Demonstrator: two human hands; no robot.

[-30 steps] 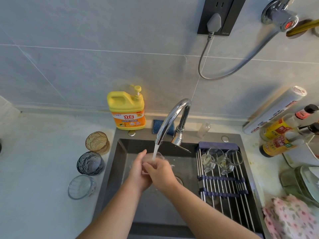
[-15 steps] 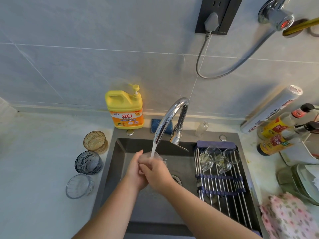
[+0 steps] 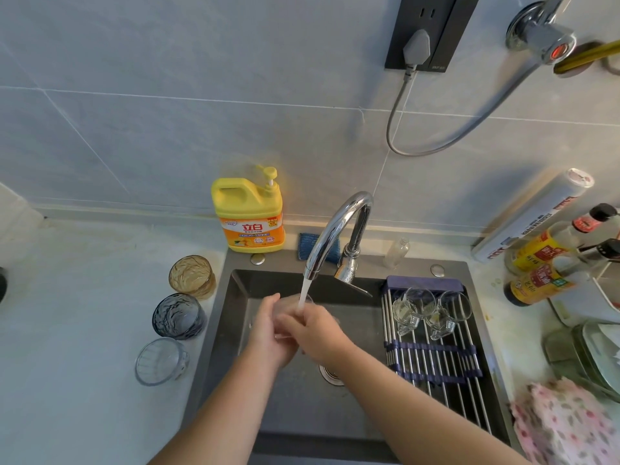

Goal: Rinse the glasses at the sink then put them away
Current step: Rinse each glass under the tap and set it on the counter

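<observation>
Both my hands hold a small clear glass (image 3: 289, 303) under the running stream from the chrome faucet (image 3: 335, 229), over the dark sink (image 3: 241, 283). My left hand (image 3: 268, 330) cups the glass from the left. My right hand (image 3: 317, 333) covers it from the right, fingers curled at its rim; most of the glass is hidden. Three tumblers stand on the counter left of the sink: amber (image 3: 191, 276), blue-grey (image 3: 177, 315) and clear (image 3: 161, 360). Small clear glasses (image 3: 426, 310) lie on the roll-up rack (image 3: 436, 360) over the sink's right side.
A yellow detergent bottle (image 3: 250, 216) and a blue sponge (image 3: 307, 245) stand behind the sink. Sauce bottles (image 3: 543, 263), a foil roll (image 3: 533, 216), a glass lid (image 3: 593, 357) and a pink floral cloth (image 3: 567, 427) crowd the right counter. A cable hangs from the wall socket (image 3: 426, 31).
My hands have stayed under the stream with the glass, shifting only slightly around it. The water keeps running; the view has drifted a little.
</observation>
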